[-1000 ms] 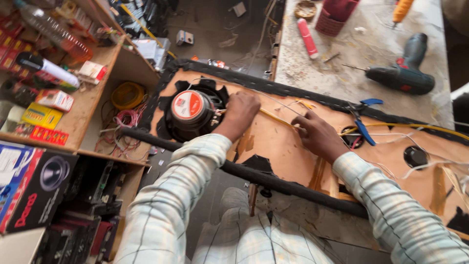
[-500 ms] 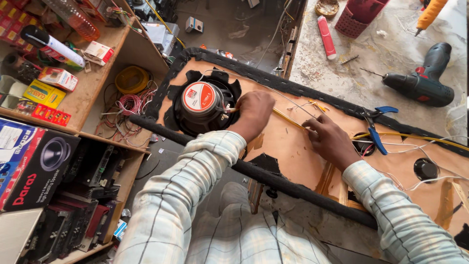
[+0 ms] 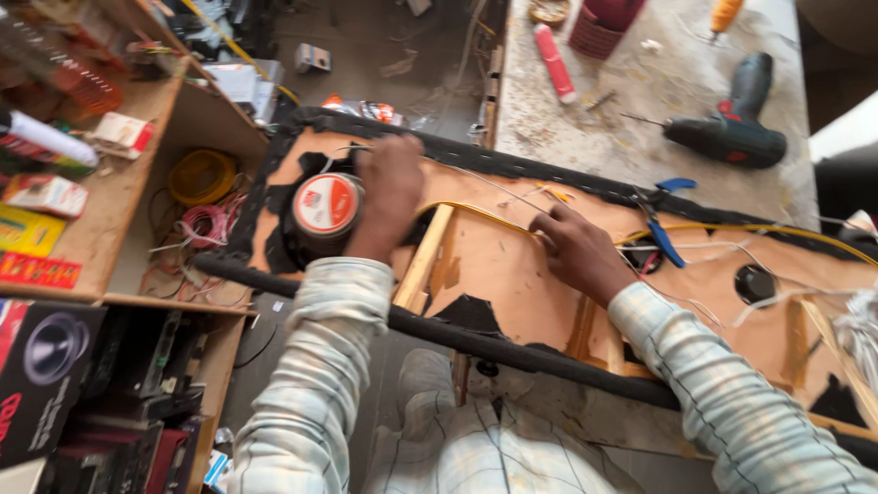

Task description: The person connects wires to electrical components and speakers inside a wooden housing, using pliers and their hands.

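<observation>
A brown fibreboard panel (image 3: 512,274) edged in black trim lies across my lap, back side up. A round speaker (image 3: 326,206) with a red and white magnet label is set into its left end. My left hand (image 3: 389,187) rests against the speaker's right side, fingers reaching toward the panel's far edge; whether it grips anything is blurred. My right hand (image 3: 576,249) lies on the panel's middle, fingers on a thin yellow wire (image 3: 485,209) that runs across the board. Blue-handled pliers (image 3: 660,224) lie just right of that hand.
A cordless drill (image 3: 732,128) and a red tube (image 3: 554,60) lie on the dusty workbench (image 3: 640,73) beyond the panel. At left, wooden shelves (image 3: 110,201) hold small boxes, wire coils (image 3: 201,197) and a speaker carton (image 3: 46,375). White wires trail over the panel's right end.
The view has swung, shifting everything right and down. My left hand slid from the speaker's lower right up along its right side toward the far edge. My right hand stays on the wire.
</observation>
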